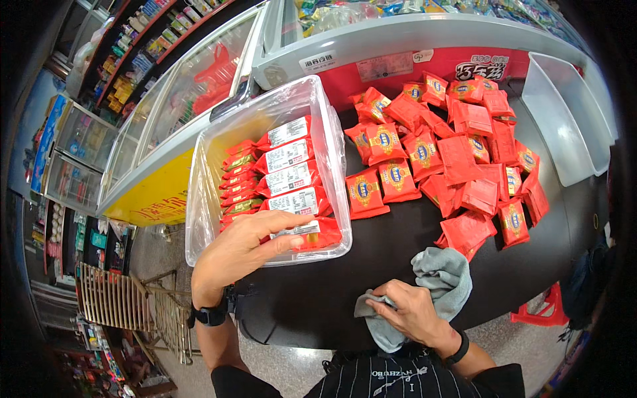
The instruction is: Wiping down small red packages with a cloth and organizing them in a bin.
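Observation:
My left hand (242,247) reaches over the near wall of a clear plastic bin (337,199). Its thumb and fingers close on the nearest red packet (325,233) in a row of packets lying with white labels up. Beside that row, to the left, more red packets (240,179) stand packed on edge. My right hand (411,312) rests by the near table edge, its fingers wrapped round a crumpled grey cloth (446,278). A loose heap of red packets (458,149) with blue and gold emblems covers the table right of the bin.
The dark table (318,292) has a curved near edge. Behind it stands a chest freezer (424,30) full of wrapped goods. An open translucent bin (564,119) is at the right. A red stool (544,306), a bamboo chair (109,295) and shelves surround the table.

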Action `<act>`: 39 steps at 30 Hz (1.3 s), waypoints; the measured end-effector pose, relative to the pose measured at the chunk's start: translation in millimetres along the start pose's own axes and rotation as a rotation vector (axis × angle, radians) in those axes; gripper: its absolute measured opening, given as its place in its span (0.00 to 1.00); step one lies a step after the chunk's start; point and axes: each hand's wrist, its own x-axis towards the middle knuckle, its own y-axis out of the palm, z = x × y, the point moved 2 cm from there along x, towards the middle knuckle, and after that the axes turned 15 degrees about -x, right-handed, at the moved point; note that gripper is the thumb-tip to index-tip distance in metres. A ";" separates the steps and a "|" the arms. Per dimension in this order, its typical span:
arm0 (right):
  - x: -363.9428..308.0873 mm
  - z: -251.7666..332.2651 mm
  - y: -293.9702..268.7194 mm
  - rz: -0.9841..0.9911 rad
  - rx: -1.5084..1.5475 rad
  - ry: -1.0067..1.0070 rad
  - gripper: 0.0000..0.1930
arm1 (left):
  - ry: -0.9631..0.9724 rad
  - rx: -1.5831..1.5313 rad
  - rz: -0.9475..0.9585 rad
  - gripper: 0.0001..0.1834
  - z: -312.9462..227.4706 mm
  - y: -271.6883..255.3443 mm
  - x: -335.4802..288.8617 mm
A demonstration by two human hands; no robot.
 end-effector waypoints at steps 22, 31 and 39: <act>-5.7 -7.6 9.0 -0.124 -0.140 0.095 0.10 | 0.101 0.171 -0.401 0.42 33.4 151.8 98.2; -7.3 -10.1 6.2 -0.165 -0.088 0.056 0.09 | 0.106 0.367 -0.421 0.45 51.0 158.9 114.9; -10.0 -9.0 2.9 -0.165 -0.036 0.001 0.10 | 0.257 0.329 -0.361 0.39 35.7 167.8 82.1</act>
